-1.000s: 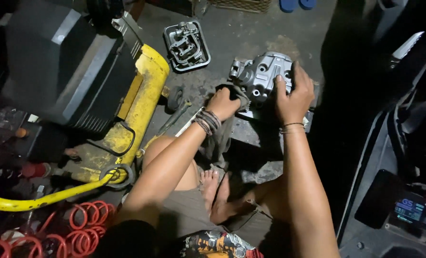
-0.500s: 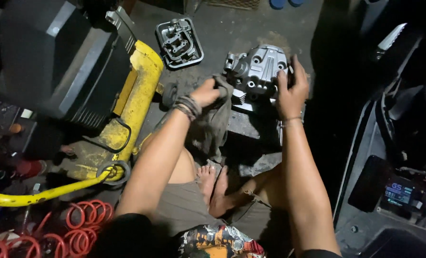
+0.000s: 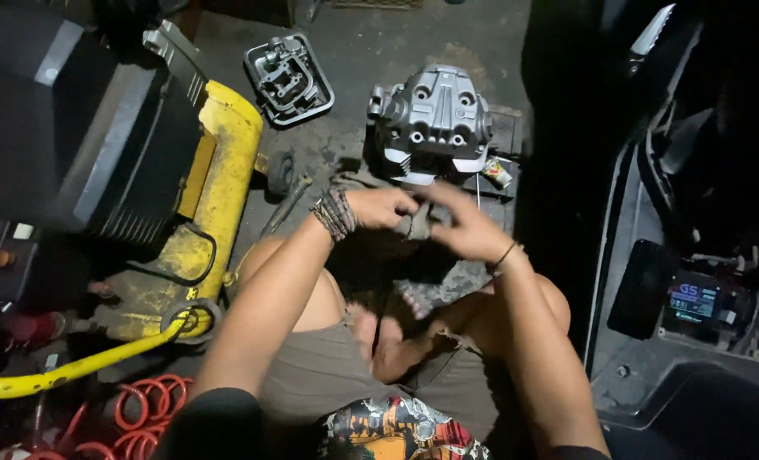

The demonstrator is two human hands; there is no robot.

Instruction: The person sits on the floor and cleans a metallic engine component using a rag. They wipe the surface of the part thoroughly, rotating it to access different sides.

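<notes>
A grey metal engine cylinder head [image 3: 431,123] stands on the dirty floor in front of me. My left hand [image 3: 381,207], with braided bands on the wrist, and my right hand [image 3: 467,228] meet just below it, apart from the metal. Both hands are blurred, and their fingers close on a small grey rag [image 3: 417,223] between them. My bare feet [image 3: 388,332] are tucked under my knees below the hands.
A grey valve cover [image 3: 288,78] lies at the upper left. A yellow and black machine [image 3: 218,187] with a yellow hose stands on the left, above red coiled tubing [image 3: 141,409]. A dark scooter panel with a small lit display [image 3: 695,302] fills the right side.
Both hands have come off the cylinder head and drawn together below it on the rag. The head camera has tilted, so the cylinder head sits more central.
</notes>
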